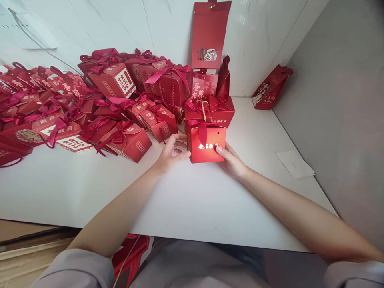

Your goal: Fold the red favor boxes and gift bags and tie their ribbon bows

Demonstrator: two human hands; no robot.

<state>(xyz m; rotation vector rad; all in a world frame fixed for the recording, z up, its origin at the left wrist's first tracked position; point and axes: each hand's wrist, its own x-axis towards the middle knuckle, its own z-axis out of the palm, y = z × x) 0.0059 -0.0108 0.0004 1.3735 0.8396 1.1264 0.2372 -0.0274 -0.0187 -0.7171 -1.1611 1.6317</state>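
Observation:
A small red gift box [207, 154] with gold lettering and a dark red ribbon bow stands upright on the white table, its front catching a bright glare. My right hand [232, 161] grips its right side, thumb on the front face and fingers mostly hidden behind. At the left side, my left hand [173, 153] is loosely curled, thumb at the lower front corner and fingers reaching along the side. Directly behind stand similar red boxes [225, 113] with ribbons, and a twisted gold cord handle [205, 110] rises there.
Many red ribboned boxes [126, 140] crowd the table's left and back. A tall red bag [211, 30] stands near the wall. Another red bag [270, 89] is in the right corner, with white paper [295, 164] nearer. Cardboard [27, 252] lies below the table's front edge.

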